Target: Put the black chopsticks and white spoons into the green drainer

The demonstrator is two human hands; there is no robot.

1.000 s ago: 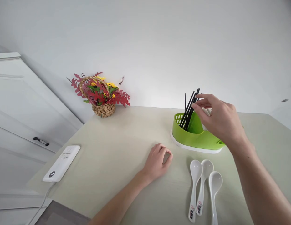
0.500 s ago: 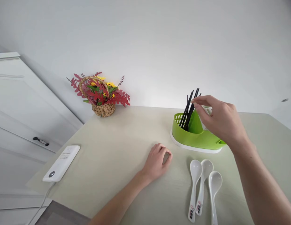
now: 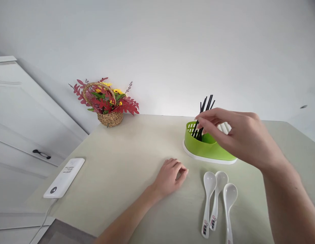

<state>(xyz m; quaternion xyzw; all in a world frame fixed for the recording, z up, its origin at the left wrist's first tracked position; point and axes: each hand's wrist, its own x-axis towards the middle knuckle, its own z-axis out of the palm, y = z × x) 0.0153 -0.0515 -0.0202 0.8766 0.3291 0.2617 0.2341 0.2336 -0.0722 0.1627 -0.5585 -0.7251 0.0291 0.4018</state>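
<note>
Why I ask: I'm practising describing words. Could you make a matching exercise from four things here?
Column one:
1. Chopsticks
2. Spoons
3. Flower basket
4. White device

Column two:
A. woven, near the wall
B. joined to a cable
C. standing in the green holder
D. lying in front of the holder

Pairs: 1-C, 2-D, 3-A, 4-B

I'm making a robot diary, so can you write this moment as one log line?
right hand: at black chopsticks | left hand: on table | spoons: lying nearby
</note>
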